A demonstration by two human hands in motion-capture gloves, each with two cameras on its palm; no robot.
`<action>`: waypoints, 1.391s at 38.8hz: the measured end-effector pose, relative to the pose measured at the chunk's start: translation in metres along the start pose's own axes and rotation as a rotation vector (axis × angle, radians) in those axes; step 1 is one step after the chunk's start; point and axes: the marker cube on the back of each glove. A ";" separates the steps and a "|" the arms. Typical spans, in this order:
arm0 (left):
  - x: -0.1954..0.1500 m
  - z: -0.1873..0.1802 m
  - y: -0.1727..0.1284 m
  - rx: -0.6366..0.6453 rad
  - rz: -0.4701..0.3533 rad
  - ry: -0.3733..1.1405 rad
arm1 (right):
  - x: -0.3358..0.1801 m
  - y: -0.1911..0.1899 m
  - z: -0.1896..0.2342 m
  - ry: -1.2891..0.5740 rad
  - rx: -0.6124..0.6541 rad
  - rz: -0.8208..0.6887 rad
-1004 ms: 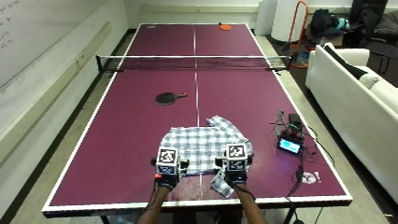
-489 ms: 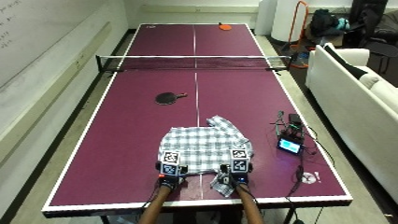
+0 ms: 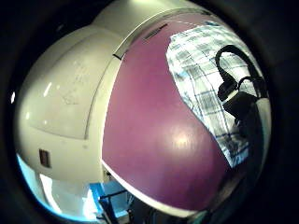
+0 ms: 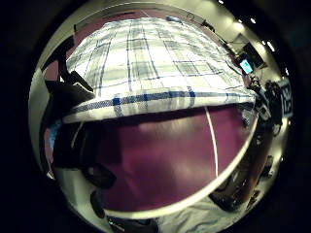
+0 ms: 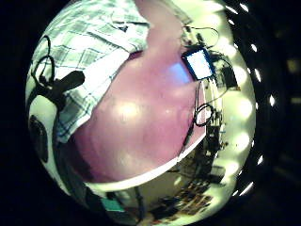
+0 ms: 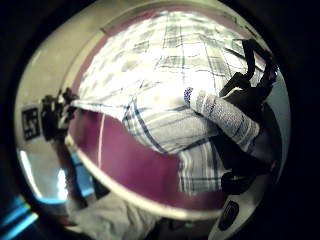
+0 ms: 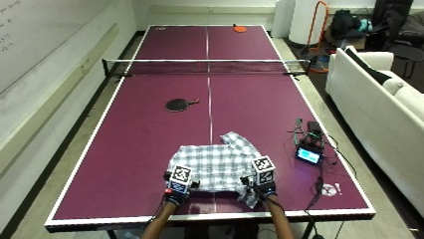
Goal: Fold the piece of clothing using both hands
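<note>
Plaid shirt (image 7: 215,167) lies lower centre of the table (image 7: 132,149), mostly spread, one sleeve out: fold barely begun. Right hand (image 7: 264,185) pinches its near hem; left hand (image 7: 176,188) at the near edge, grip unclear.

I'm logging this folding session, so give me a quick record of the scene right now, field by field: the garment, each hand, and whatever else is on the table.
garment: checked shirt lying on the purple table, near the person's edge, one sleeve angled up toward the net
left hand: left hand at the shirt's near left corner; grip not visible
right hand: right hand at the near right corner, pinching a rolled bit of cloth
other items: black paddle mid-table; orange paddle at the far end; small screen device with cables at the right edge
fold status: not yet folded over
</note>
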 end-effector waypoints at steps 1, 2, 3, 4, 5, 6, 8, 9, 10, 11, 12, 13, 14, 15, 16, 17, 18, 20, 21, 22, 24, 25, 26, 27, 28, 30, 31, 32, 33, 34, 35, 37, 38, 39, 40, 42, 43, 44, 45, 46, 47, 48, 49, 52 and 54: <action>-0.002 -0.009 0.009 -0.030 0.021 0.023 | 0.005 -0.002 0.004 -0.032 -0.061 -0.031; -0.004 -0.019 0.017 -0.064 0.043 0.048 | 0.008 0.001 0.001 -0.066 -0.111 -0.060; -0.006 -0.028 0.023 -0.097 0.065 0.074 | 0.008 0.006 -0.008 -0.097 -0.149 -0.085; -0.008 -0.038 0.029 -0.127 0.087 0.098 | 0.008 0.011 -0.021 -0.125 -0.177 -0.107; -0.011 -0.048 0.033 -0.154 0.108 0.118 | 0.008 0.015 -0.033 -0.149 -0.194 -0.124; -0.013 -0.059 0.037 -0.178 0.126 0.135 | 0.009 0.016 -0.045 -0.170 -0.201 -0.137; -0.018 -0.079 0.039 -0.212 0.148 0.153 | 0.009 0.014 -0.065 -0.206 -0.191 -0.143; -0.021 -0.086 0.038 -0.221 0.150 0.154 | 0.009 0.012 -0.075 -0.223 -0.178 -0.137; -0.023 -0.091 0.035 -0.227 0.148 0.149 | 0.008 0.011 -0.084 -0.240 -0.163 -0.126; -0.026 -0.096 0.031 -0.230 0.142 0.139 | 0.007 0.009 -0.094 -0.254 -0.146 -0.112; -0.028 -0.099 0.026 -0.231 0.131 0.126 | 0.006 0.005 -0.102 -0.267 -0.127 -0.099; -0.030 -0.100 0.019 -0.228 0.116 0.110 | 0.006 0.001 -0.108 -0.277 -0.107 -0.085; -0.032 -0.101 0.012 -0.221 0.099 0.093 | 0.005 -0.003 -0.115 -0.284 -0.089 -0.068; -0.034 -0.102 0.003 -0.210 0.078 0.076 | 0.003 -0.007 -0.122 -0.289 -0.074 -0.047; -0.035 -0.102 -0.007 -0.195 0.052 0.059 | 0.002 -0.010 -0.130 -0.291 -0.063 -0.022; -0.035 -0.103 -0.017 -0.176 0.023 0.040 | 0.000 -0.015 -0.136 -0.290 -0.053 0.004; -0.036 -0.104 -0.028 -0.156 -0.009 0.019 | -0.001 -0.023 -0.140 -0.288 -0.044 0.030; -0.037 -0.112 -0.044 -0.121 -0.079 -0.030 | -0.001 -0.045 -0.139 -0.279 -0.037 0.081; -0.038 -0.120 -0.049 -0.107 -0.113 -0.057 | -0.001 -0.057 -0.135 -0.274 -0.038 0.107; -0.038 -0.129 -0.052 -0.095 -0.141 -0.079 | -0.001 -0.069 -0.131 -0.269 -0.036 0.130; -0.038 -0.134 -0.061 -0.069 -0.168 -0.099 | -0.001 -0.091 -0.122 -0.261 -0.014 0.154; -0.038 -0.130 -0.068 -0.051 -0.170 -0.099 | -0.002 -0.101 -0.117 -0.255 -0.002 0.161; -0.037 -0.123 -0.077 -0.034 -0.172 -0.095 | -0.002 -0.109 -0.112 -0.248 0.001 0.172; -0.037 -0.115 -0.083 -0.026 -0.174 -0.082 | -0.001 -0.114 -0.107 -0.236 -0.006 0.189; -0.035 -0.108 -0.088 -0.030 -0.177 -0.061 | -0.001 -0.119 -0.101 -0.220 -0.022 0.206; -0.031 -0.094 -0.093 -0.060 -0.185 -0.005 | 0.000 -0.126 -0.091 -0.180 -0.061 0.229; -0.029 -0.087 -0.095 -0.075 -0.189 0.020 | 0.001 -0.129 -0.086 -0.160 -0.079 0.235; -0.028 -0.081 -0.097 -0.087 -0.192 0.038 | 0.001 -0.133 -0.082 -0.143 -0.096 0.238; -0.028 -0.076 -0.098 -0.096 -0.194 0.051 | 0.001 -0.136 -0.078 -0.133 -0.112 0.238; -0.027 -0.073 -0.099 -0.106 -0.195 0.058 | 0.001 -0.138 -0.075 -0.130 -0.122 0.235; -0.026 -0.070 -0.099 -0.118 -0.195 0.063 | 0.000 -0.141 -0.073 -0.131 -0.120 0.231; -0.024 -0.067 -0.096 -0.145 -0.190 0.076 | 0.000 -0.146 -0.073 -0.143 -0.071 0.223; -0.022 -0.067 -0.095 -0.149 -0.184 0.086 | 0.000 -0.147 -0.075 -0.153 -0.037 0.224; -0.021 -0.067 -0.095 -0.140 -0.178 0.097 | 0.000 -0.146 -0.077 -0.165 -0.005 0.233; -0.021 -0.068 -0.095 -0.116 -0.176 0.101 | 0.002 -0.143 -0.080 -0.180 0.020 0.249; -0.027 -0.073 -0.096 -0.027 -0.199 0.084 | 0.005 -0.133 -0.086 -0.219 0.067 0.290; -0.031 -0.076 -0.098 0.026 -0.217 0.065 | 0.007 -0.127 -0.089 -0.239 0.096 0.306; -0.035 -0.079 -0.099 0.083 -0.234 0.043 | 0.010 -0.121 -0.091 -0.255 0.130 0.321; -0.040 -0.081 -0.102 0.146 -0.248 0.018 | 0.014 -0.116 -0.093 -0.264 0.167 0.342; -0.044 -0.084 -0.104 0.215 -0.258 -0.005 | 0.020 -0.109 -0.094 -0.264 0.206 0.373; -0.046 -0.086 -0.106 0.281 -0.263 -0.021 | 0.027 -0.100 -0.094 -0.257 0.241 0.414; -0.047 -0.088 -0.107 0.332 -0.263 -0.030 | 0.035 -0.091 -0.092 -0.245 0.265 0.461; -0.047 -0.089 -0.105 0.364 -0.261 -0.035 | 0.041 -0.080 -0.090 -0.234 0.274 0.508; -0.043 -0.083 -0.096 0.368 -0.241 -0.051 | 0.052 -0.050 -0.080 -0.237 0.247 0.627; -0.036 -0.074 -0.086 0.302 -0.197 -0.045 | 0.055 -0.030 -0.066 -0.242 0.183 0.701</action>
